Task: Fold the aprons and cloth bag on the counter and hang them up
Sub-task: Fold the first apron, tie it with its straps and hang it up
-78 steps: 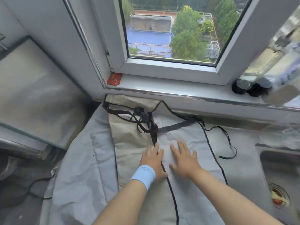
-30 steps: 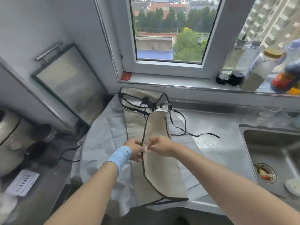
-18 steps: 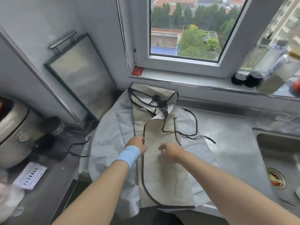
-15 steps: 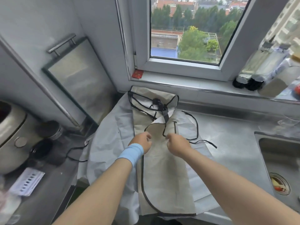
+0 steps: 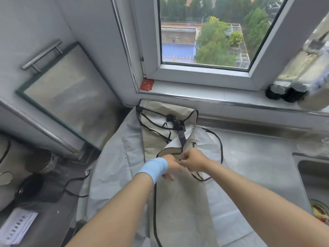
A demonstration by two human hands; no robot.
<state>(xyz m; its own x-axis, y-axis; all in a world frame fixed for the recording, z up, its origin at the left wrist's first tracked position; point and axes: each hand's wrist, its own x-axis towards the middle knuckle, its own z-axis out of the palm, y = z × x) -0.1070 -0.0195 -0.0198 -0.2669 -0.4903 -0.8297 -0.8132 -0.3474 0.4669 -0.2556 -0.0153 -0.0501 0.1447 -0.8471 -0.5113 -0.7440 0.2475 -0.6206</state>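
Note:
A beige apron (image 5: 181, 207) with black trim lies folded lengthwise on the steel counter, on top of a pale grey apron (image 5: 110, 175). Its black straps (image 5: 178, 125) bunch near the window sill, and one thin tie (image 5: 220, 148) loops to the right. My left hand (image 5: 171, 166), with a blue wristband, and my right hand (image 5: 194, 160) meet over the apron's middle. Both pinch the black-trimmed edge of the folded flap. No cloth bag is told apart in this view.
A sink (image 5: 315, 177) with a drain lies at the right. Bottles (image 5: 288, 93) stand on the window sill, with a red packet (image 5: 146, 84) at its left end. A glass-fronted cabinet door (image 5: 65, 97) is at the left, a cooker and cables (image 5: 32, 186) below it.
My hands have come together over the apron's middle and pinch the trimmed edge. The thin tie loop has been drawn in towards my right hand. The camera has tilted down and closer.

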